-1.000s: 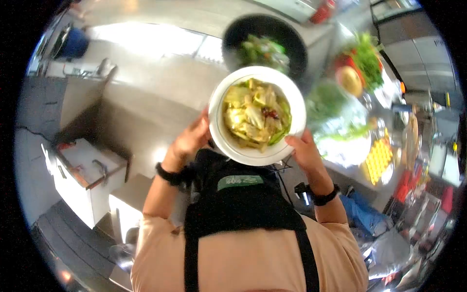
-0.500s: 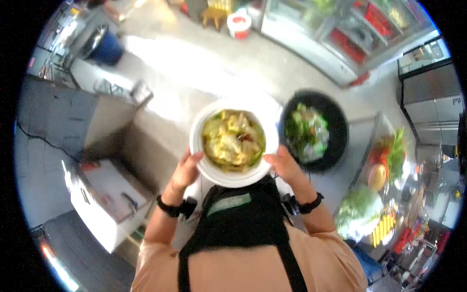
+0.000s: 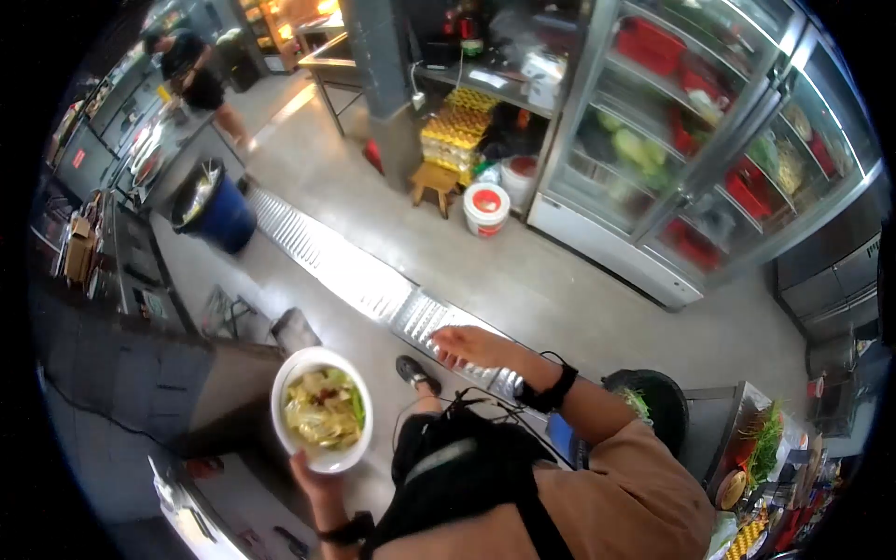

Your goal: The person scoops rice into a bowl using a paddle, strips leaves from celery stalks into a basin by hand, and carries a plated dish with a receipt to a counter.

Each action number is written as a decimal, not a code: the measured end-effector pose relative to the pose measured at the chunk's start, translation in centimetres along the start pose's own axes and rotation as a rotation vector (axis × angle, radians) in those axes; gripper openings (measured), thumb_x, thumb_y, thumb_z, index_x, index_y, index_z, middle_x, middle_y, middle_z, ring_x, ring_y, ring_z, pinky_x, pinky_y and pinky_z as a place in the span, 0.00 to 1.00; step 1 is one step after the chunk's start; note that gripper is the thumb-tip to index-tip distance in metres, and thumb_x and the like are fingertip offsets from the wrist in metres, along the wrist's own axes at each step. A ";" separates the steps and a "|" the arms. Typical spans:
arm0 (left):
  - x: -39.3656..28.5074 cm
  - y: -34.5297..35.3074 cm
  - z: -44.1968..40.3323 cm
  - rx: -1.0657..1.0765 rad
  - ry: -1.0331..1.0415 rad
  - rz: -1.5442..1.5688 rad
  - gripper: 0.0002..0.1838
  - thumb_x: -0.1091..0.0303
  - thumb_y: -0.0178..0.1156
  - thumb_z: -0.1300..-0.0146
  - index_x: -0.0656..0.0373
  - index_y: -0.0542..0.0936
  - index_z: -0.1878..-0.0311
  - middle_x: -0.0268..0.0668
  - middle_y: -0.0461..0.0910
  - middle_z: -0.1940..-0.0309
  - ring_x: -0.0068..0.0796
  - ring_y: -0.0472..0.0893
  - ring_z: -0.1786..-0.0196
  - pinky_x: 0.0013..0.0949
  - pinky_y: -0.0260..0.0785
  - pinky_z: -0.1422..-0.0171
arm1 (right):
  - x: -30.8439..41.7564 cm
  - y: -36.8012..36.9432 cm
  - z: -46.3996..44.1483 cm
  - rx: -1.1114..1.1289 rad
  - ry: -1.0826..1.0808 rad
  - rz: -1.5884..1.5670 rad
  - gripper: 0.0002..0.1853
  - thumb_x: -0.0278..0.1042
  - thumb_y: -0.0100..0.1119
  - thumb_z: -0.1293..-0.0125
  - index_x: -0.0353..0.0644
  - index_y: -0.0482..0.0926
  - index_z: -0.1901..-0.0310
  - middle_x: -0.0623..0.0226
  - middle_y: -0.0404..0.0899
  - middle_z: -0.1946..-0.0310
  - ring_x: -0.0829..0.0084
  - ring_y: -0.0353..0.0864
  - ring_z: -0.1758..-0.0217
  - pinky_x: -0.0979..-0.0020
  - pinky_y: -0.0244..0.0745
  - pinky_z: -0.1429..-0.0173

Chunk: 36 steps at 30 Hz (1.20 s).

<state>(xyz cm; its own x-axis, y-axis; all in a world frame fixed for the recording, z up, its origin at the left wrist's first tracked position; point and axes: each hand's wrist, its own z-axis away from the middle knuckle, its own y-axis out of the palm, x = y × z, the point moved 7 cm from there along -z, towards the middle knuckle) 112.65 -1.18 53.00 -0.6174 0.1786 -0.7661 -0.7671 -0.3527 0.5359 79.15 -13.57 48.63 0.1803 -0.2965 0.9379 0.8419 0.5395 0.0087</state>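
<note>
A white bowl (image 3: pixel 366 422) of cooked cabbage (image 3: pixel 322 411) hangs at the lower left, above the floor. My left hand (image 3: pixel 315 478) grips its near rim from below, with part of the fingers hidden by the bowl. In front of my body, my right hand (image 3: pixel 467 346) is away from the bowl, with its fingers loosely curled and slightly apart. Nothing shows in it. Both wrists wear black bands.
A metal floor grate (image 3: pixel 359 280) runs diagonally ahead. A blue bin (image 3: pixel 224 219), a white bucket (image 3: pixel 486 209), a wooden stool (image 3: pixel 435 183) and a glass-door fridge (image 3: pixel 607 233) stand around. Another person (image 3: pixel 191 70) is far left. A black bin (image 3: pixel 658 406) stands right.
My right hand has let go of the bowl and moved away from it. The bowl has shifted left and down in my left hand. The view has swung up to the fridge and floor.
</note>
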 end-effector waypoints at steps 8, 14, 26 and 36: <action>-8.2 -4.1 -25.1 -0.018 0.158 -0.036 0.31 0.54 0.49 0.38 0.65 0.62 0.36 0.47 0.68 0.42 0.42 0.71 0.40 0.45 0.63 0.36 | 1.1 -22.4 -19.4 -0.542 0.120 0.673 0.26 0.52 0.51 0.34 0.32 0.75 0.50 0.45 0.78 0.54 0.48 0.79 0.54 0.59 0.73 0.48; -16.0 4.9 -42.3 -0.150 0.324 -0.360 0.27 0.69 0.57 0.39 0.66 0.63 0.38 0.51 0.69 0.44 0.35 0.72 0.45 0.39 0.68 0.42 | 4.7 -41.0 -30.7 -0.798 0.079 0.713 0.25 0.35 0.62 0.46 0.32 0.73 0.47 0.43 0.73 0.47 0.50 0.71 0.42 0.60 0.66 0.38; -20.2 19.1 -77.5 -0.290 0.354 -0.348 0.28 0.54 0.49 0.35 0.64 0.65 0.39 0.45 0.69 0.42 0.41 0.72 0.42 0.41 0.66 0.39 | 4.9 -83.2 -51.6 -1.390 0.382 0.755 0.39 0.29 0.59 0.45 0.48 0.56 0.31 0.39 0.55 0.33 0.43 0.61 0.34 0.59 0.62 0.33; -26.0 18.4 -100.6 -0.224 0.105 -0.173 0.32 0.56 0.49 0.38 0.66 0.61 0.34 0.46 0.68 0.38 0.42 0.70 0.38 0.41 0.64 0.35 | -4.4 -93.2 -50.4 -1.286 1.309 0.647 0.26 0.39 0.52 0.39 0.48 0.67 0.37 0.55 0.61 0.33 0.56 0.60 0.31 0.52 0.63 0.37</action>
<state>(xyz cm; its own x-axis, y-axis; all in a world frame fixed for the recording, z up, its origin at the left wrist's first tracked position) 132.19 -104.75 47.10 -0.4500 0.1616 -0.8783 -0.7946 -0.5214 0.3112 25.49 -102.29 26.20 0.2613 -0.9592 -0.1079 0.2040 0.1641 -0.9651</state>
